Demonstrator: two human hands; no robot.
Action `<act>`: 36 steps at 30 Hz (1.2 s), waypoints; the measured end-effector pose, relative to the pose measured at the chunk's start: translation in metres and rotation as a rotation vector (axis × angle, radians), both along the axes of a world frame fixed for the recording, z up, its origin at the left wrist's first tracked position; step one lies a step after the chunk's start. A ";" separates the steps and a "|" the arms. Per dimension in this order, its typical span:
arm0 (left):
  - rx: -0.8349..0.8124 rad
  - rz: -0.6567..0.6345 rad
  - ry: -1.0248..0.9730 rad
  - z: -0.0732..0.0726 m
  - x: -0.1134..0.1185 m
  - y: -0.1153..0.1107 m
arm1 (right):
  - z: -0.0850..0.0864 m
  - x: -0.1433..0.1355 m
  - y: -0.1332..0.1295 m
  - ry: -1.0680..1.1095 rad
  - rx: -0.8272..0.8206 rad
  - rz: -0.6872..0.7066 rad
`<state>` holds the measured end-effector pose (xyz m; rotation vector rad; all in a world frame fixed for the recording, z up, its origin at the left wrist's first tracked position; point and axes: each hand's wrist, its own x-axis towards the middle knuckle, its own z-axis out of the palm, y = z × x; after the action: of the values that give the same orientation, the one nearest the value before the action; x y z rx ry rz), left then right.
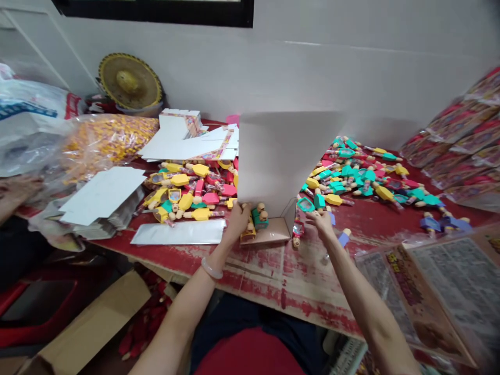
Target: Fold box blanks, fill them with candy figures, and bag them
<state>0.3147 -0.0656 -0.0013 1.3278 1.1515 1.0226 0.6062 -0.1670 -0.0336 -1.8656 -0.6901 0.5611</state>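
A white cardboard box (273, 232) stands in front of me with its tall back panel (281, 161) raised. Inside it, two green plastic toys (261, 216) with round tan knobs stand at the left. My left hand (238, 221) is closed at the box's left side, around a yellow plastic toy (249, 229). Right of the box, my right hand (321, 223) has its fingers stretched toward a green toy (305, 204) at the pile's edge; whether they touch it is unclear. A red toy (297, 234) lies against the box's right side.
Piles of colored toys lie on the left (187, 192) and right (363, 177). Flat white cartons (105, 198) and clear plastic sleeves (177, 232) are at left. Wrapped packs (464, 130) are stacked at right. Another person's hand (17, 192) shows at far left.
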 end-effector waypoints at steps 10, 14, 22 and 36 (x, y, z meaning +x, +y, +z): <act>0.037 0.012 0.007 0.004 0.000 -0.002 | 0.095 -0.087 -0.094 -0.577 -0.032 0.721; 0.016 -0.004 0.076 0.005 -0.001 -0.004 | 0.074 -0.118 -0.063 -0.679 -0.085 0.962; 0.023 0.019 0.137 0.013 -0.001 -0.009 | 0.086 -0.124 -0.048 -0.727 -0.174 1.081; 0.015 0.015 0.129 0.011 -0.001 -0.009 | 0.068 -0.120 -0.057 -0.766 -0.046 1.240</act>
<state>0.3134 -0.0742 0.0096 1.4163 1.2535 0.9693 0.4865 -0.2237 0.0347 -1.4737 -2.4001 0.5761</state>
